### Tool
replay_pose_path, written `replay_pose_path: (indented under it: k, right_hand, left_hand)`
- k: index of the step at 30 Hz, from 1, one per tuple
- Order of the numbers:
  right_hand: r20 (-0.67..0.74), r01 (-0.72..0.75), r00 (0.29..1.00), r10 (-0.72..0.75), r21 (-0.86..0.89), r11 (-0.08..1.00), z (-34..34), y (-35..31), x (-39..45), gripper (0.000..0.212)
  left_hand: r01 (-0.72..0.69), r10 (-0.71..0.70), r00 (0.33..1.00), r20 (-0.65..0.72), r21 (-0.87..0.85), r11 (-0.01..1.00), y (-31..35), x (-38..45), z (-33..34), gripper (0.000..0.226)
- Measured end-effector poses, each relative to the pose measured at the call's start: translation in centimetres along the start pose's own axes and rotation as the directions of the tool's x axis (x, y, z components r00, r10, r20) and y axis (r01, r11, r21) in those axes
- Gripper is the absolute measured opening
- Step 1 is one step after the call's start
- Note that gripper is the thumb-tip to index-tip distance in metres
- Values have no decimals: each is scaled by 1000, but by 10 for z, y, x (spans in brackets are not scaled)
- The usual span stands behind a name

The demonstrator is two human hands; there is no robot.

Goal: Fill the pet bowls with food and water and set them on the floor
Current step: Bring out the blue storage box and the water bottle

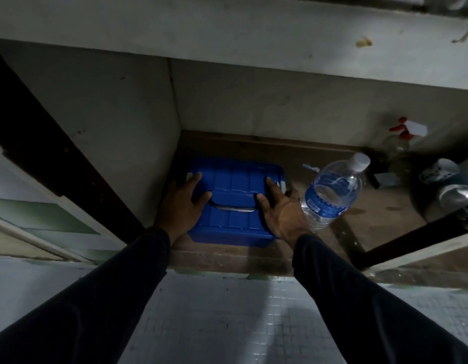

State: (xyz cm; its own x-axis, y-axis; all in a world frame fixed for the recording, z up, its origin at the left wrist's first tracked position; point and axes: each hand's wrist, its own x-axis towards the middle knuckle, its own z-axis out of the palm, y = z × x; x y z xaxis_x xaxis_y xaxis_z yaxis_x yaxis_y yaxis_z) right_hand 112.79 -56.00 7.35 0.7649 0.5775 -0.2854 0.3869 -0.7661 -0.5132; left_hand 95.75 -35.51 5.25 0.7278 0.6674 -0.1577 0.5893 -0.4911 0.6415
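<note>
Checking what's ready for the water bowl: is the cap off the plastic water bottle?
No. The water bottle, beside the blue box in the cabinet, has its white cap on.

A brown cupboard shelf (254, 151) carries a blue box (233, 185) at its left. Just right of it stands a water bottle (330, 193). A spray bottle (401, 137) and a metal bowl (456, 195) sit further right.

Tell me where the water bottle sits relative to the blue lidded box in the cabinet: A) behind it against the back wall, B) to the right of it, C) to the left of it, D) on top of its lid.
B: the water bottle stands on the cabinet floor to the right of the blue lidded box, just beyond the right hand, which rests on the lid alongside the left hand.
</note>
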Motion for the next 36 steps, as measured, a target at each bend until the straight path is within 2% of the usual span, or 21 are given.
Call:
replay_pose_path:
  k: [3, 6, 9, 13, 21, 26, 31, 34, 36]
  right_hand:
    - [-10, 8, 1000, -8, -26, 1000, 1, 0, 1, 68]
    - [-11, 9, 1000, -9, -1, 1000, -1, -1, 0, 69]
    - [-9, 4, 1000, -4, 18, 1000, -2, -3, -1, 69]
    - [-6, -4, 1000, 4, 14, 1000, -3, -5, -1, 68]
    - [-67, 26, 998, -18, 112, 993, 5, 2, -5, 67]
    - [-81, 41, 996, -33, 107, 993, 8, 4, -28, 67]
    - [-62, 66, 996, -68, -36, 997, 3, -3, -71, 67]
    - [-30, 36, 999, -37, -12, 999, -5, -3, -104, 67]
    - [-30, 16, 999, -14, 87, 996, -11, -2, -129, 66]
  left_hand:
    - [1, 0, 1000, 10, -71, 997, -4, 6, 3, 88]
    - [14, -15, 1000, -12, -66, 998, -8, 9, 9, 85]
    - [21, -24, 999, -40, -62, 998, -11, 9, 11, 93]
    - [21, -21, 1000, -1, -98, 995, -13, 13, 13, 79]
    - [36, -37, 999, -11, -102, 994, -12, 5, 13, 73]
    - [19, -21, 1000, -11, -151, 988, -7, -23, 7, 76]
    - [84, -86, 996, -5, -165, 983, 3, -73, -4, 83]
    - [85, -91, 995, -41, -134, 987, 9, -109, -11, 79]
    - [90, -98, 994, -47, -146, 985, 14, -135, -17, 77]
